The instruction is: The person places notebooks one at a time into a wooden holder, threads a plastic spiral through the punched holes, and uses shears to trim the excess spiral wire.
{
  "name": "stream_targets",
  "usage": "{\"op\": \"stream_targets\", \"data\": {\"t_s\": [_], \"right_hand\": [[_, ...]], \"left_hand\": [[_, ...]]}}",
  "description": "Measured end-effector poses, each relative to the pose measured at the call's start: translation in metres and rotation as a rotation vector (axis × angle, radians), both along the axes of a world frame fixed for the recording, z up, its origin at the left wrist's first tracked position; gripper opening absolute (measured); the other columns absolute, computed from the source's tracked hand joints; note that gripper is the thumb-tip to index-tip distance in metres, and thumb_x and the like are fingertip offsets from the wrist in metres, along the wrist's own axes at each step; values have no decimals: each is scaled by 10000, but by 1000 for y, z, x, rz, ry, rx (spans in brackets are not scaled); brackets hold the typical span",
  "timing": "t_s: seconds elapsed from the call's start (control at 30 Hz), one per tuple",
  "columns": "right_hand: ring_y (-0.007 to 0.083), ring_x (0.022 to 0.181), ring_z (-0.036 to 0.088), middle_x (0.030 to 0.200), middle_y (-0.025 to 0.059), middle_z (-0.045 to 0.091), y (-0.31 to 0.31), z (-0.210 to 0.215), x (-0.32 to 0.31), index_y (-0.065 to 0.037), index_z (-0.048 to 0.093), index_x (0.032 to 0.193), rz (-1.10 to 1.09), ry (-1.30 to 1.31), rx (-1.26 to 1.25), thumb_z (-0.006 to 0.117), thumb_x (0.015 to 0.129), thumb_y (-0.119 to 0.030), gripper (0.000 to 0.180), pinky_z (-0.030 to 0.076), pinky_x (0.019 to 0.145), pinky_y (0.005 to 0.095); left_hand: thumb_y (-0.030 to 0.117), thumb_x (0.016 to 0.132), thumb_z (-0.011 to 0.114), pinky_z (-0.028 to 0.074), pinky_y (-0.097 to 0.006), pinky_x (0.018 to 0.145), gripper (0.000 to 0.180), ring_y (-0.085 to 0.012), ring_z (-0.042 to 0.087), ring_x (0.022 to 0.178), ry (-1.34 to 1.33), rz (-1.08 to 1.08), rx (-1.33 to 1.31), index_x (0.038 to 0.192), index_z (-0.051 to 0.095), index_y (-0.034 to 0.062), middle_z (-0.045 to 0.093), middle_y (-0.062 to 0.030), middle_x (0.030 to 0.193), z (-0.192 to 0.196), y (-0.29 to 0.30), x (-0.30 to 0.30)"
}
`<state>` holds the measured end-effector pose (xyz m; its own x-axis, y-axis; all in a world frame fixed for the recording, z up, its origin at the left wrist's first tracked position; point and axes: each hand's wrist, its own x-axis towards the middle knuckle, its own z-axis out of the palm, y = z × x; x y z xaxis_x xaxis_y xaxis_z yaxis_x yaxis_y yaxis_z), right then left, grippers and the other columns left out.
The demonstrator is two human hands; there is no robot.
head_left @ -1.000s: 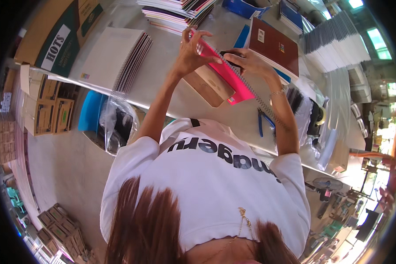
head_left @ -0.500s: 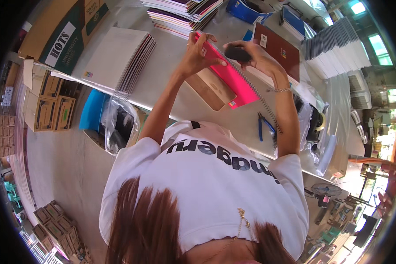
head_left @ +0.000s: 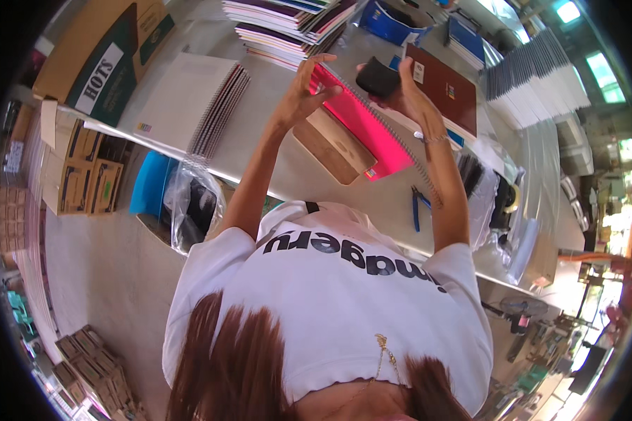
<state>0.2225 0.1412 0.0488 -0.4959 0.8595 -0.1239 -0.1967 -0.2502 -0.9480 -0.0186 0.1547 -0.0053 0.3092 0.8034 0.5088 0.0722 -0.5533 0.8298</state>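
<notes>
A bright pink spiral-bound notebook [head_left: 379, 144] lies slantwise on the table, its wire coil [head_left: 400, 140] running along the right-hand edge and trailing beyond the cover toward my right forearm. My left hand [head_left: 305, 98] is at the notebook's far end, thumb and fingers spread apart; whether they touch the cover I cannot tell. In my right hand [head_left: 413, 102] is a black block-like object [head_left: 379, 77], held just above and right of the coil. A wooden block with a hollowed groove [head_left: 333, 147] sits along the notebook's left side. Blue-handled pliers [head_left: 418, 209] lie nearer to me.
White spiral notebooks [head_left: 186, 102] are stacked at left, beside a cardboard box [head_left: 95, 63]. More notebooks [head_left: 288, 28] pile up at the back. A blue bin [head_left: 393, 24], a maroon book [head_left: 446, 91] and a tall notebook stack [head_left: 537, 81] stand right. Plastic-wrapped items [head_left: 498, 203] lie near my right arm.
My left hand's fingers have spread from their hold on the pink notebook. My right hand has turned and lifted the black block slightly away from the coil.
</notes>
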Motion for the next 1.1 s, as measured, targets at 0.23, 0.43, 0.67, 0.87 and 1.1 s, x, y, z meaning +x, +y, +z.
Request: {"op": "stream_targets", "data": {"t_s": [0.23, 0.43, 0.67, 0.87, 1.1], "right_hand": [[109, 851, 577, 1127, 83, 609, 5, 14, -8, -33, 550, 1298, 109, -549, 199, 566, 806, -721, 846, 497, 679, 233], [169, 1026, 569, 1197, 74, 583, 5, 7, -36, -57, 503, 1358, 121, -760, 231, 515, 785, -785, 927, 524, 782, 351], [122, 809, 557, 1009, 23, 608, 37, 17, -31, -91, 529, 1355, 344, -1245, 263, 377, 784, -832, 948, 476, 709, 261], [127, 718, 596, 898, 43, 665, 33, 3, -18, -38, 639, 1194, 141, -597, 213, 440, 791, -809, 892, 501, 607, 283], [172, 777, 610, 928, 86, 644, 28, 12, -32, -38, 636, 1166, 75, -383, 187, 523, 727, -830, 912, 515, 686, 276]], "left_hand": [[84, 883, 661, 417, -251, 861, 555, -81, 500, 927, -254, -172, -281, 1383, 425, 138, 531, 21, 968, 3, -2, -6], [156, 917, 629, 410, -248, 875, 464, -79, 501, 944, -304, -236, -298, 1349, 467, 112, 545, 30, 974, -5, 3, -13], [207, 920, 634, 400, -246, 892, 504, -74, 508, 948, -344, -221, -307, 1382, 459, 107, 558, 32, 985, -3, 3, -9], [213, 932, 623, 404, -237, 877, 551, -63, 501, 912, -311, -241, -309, 1428, 417, 91, 551, 36, 948, -7, 0, -9], [225, 934, 628, 398, -238, 895, 597, -56, 499, 926, -331, -177, -297, 1455, 383, 69, 552, 45, 950, -2, -2, -18]]}}
